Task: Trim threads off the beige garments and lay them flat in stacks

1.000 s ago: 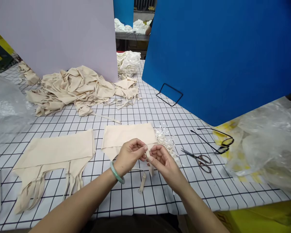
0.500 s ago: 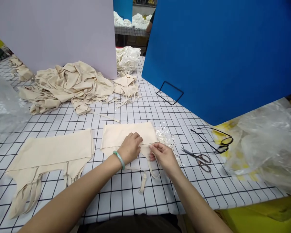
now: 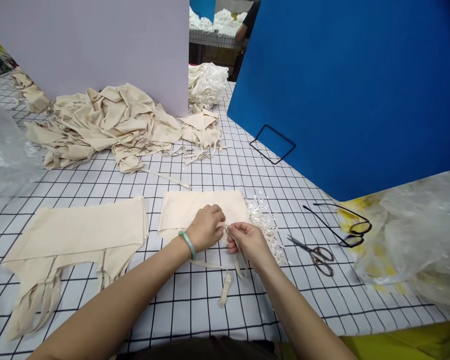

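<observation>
A beige strappy top [image 3: 200,202] lies flat in front of me, its wide body away from me. My left hand [image 3: 208,229] rests on its lower part with the fingers curled and the thumb side pinching fabric. My right hand [image 3: 250,245] pinches the top's edge near a strap, its fingertips close to my left ones. One thin strap [image 3: 240,267] loops below my right hand. Another strap end [image 3: 225,291] with a small slider lies on the table toward me. Exactly what sits between the fingertips is too small to see.
On the left lies a stack of similar beige tops [image 3: 86,225], with a heap of them [image 3: 123,117] behind. White scraps [image 3: 262,220], scissors [image 3: 315,254] and black glasses [image 3: 354,232] lie to the right. A blue board [image 3: 345,90] and plastic bags [image 3: 416,230] stand beyond.
My right hand has moved left along the top's edge, closer to my left hand, still pinching. My left hand stays on the fabric. The view has shifted slightly.
</observation>
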A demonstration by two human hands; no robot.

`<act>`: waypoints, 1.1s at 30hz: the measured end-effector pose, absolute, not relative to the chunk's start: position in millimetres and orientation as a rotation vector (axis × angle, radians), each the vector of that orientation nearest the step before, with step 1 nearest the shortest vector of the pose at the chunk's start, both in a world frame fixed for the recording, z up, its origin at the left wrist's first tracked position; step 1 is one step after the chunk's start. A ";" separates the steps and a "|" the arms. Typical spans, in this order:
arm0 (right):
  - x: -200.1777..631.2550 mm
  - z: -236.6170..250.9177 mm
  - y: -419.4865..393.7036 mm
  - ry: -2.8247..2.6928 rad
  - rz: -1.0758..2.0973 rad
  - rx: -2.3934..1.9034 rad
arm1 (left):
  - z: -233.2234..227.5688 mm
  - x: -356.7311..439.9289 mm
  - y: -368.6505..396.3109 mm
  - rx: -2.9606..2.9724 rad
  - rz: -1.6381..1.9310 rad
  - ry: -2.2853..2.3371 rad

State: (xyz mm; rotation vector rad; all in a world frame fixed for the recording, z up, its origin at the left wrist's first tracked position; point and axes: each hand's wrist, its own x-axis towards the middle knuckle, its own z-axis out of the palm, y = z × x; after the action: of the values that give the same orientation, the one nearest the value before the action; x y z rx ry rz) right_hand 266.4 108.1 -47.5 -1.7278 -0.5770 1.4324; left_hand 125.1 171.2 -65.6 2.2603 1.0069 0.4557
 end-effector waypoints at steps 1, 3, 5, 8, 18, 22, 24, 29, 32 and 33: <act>267.0 -47.8 110.5 -0.567 1.418 -1.729 | -65.9 124.9 171.1 2.274 0.451 1.000; 268.0 -47.8 114.2 -0.552 1.394 -1.737 | -67.3 125.8 171.6 2.279 0.465 1.007; 268.3 -47.0 115.8 -0.545 1.376 -1.739 | -69.3 127.3 173.3 2.220 0.526 1.022; 266.4 -44.7 114.3 -0.565 1.372 -1.720 | -71.3 128.1 177.3 2.042 0.648 1.039; 257.5 -42.8 122.2 -0.511 1.495 -1.654 | -65.8 123.2 184.2 1.829 0.642 1.045; 260.9 -40.4 124.5 -0.516 1.519 -1.628 | -64.5 123.5 184.2 1.834 0.623 1.043; 261.3 -39.6 124.7 -0.517 1.527 -1.621 | -64.1 124.4 184.4 1.835 0.604 1.056; 259.0 -39.9 125.0 -0.476 1.512 -1.611 | -63.3 126.1 185.0 1.828 0.599 1.081; 258.3 -42.3 125.7 -0.439 1.495 -1.609 | -62.9 126.4 185.0 1.822 0.599 1.096; 258.5 -43.5 126.3 -0.427 1.483 -1.609 | -62.8 126.4 184.8 1.820 0.600 1.101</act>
State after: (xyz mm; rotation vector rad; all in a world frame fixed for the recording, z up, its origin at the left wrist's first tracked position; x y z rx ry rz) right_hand 258.5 126.3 -43.5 -1.6092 -0.4267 1.4833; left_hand 126.4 184.8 -62.8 1.8200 1.1012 0.5998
